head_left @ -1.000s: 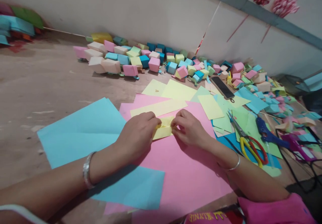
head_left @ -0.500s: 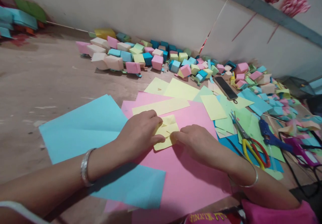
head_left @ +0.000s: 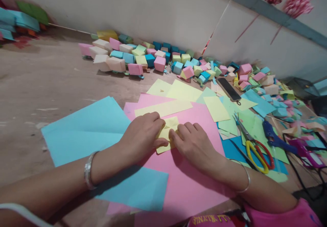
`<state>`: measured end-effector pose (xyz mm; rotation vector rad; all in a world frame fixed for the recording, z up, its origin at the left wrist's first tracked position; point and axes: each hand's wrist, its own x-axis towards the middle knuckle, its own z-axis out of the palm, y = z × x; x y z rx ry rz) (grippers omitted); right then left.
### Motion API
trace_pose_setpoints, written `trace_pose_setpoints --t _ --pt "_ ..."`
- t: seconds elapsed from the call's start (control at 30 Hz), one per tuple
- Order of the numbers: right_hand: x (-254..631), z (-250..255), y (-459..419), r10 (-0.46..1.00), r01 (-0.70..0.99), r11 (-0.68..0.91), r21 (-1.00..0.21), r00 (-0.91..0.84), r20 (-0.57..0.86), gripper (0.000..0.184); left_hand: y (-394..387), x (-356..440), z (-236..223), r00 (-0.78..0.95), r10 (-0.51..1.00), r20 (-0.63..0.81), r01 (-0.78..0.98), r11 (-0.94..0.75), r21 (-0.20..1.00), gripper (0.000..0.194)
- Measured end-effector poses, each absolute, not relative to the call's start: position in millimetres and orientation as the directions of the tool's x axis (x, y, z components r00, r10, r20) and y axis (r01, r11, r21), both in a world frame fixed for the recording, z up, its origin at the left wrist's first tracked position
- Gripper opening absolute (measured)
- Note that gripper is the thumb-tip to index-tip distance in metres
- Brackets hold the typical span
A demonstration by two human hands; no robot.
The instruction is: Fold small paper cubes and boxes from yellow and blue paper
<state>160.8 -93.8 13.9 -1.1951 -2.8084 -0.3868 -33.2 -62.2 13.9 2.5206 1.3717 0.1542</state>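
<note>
A small yellow folded paper (head_left: 164, 148) with crease lines lies on a large pink sheet (head_left: 194, 182). My left hand (head_left: 143, 133) grips its left side, thumb on top near the middle and the other fingers curled at the far left edge. From the right, my right hand (head_left: 192, 142) presses on the paper, its fingers bent and its fingertips close to my left thumb. The right part of the paper is hidden under that hand. Just beyond my hands lies a pale yellow strip (head_left: 166, 107).
Blue sheets (head_left: 84, 128) lie at left. Scissors (head_left: 255, 148), a blue glue gun (head_left: 274, 136), a phone (head_left: 229, 89) and green paper pieces (head_left: 230, 125) are at right. Along the wall stand several folded paper boxes (head_left: 159, 63). A purple tool (head_left: 306, 153) with black cables lies far right.
My right hand has moved left over the paper, covering more of its right side, and its fingers have curled more. My left hand has stayed almost in place.
</note>
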Motion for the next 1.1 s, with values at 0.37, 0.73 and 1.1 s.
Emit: trace_pose_setpoints --t 0.37,0.73,1.1 --pt "166.5 4.8 -78.0 0.768 0.807 0.59 -0.014 -0.556 0.317 0.022 -62.6 -31.0 18.7 0.554 0.832 -0.03 0.805 -0.525 0.277 0.029" --pt "172.5 31.3 -68.8 0.898 0.872 0.441 0.214 -0.425 -0.118 0.018 -64.5 -29.5 18.4 0.58 0.802 0.141 0.76 -0.595 0.263 0.021" --pt "174.8 18.5 -71.3 0.869 0.836 0.486 0.256 -0.493 -0.038 0.018 -65.5 -31.2 13.6 0.71 0.635 0.305 0.613 -0.77 0.178 0.019"
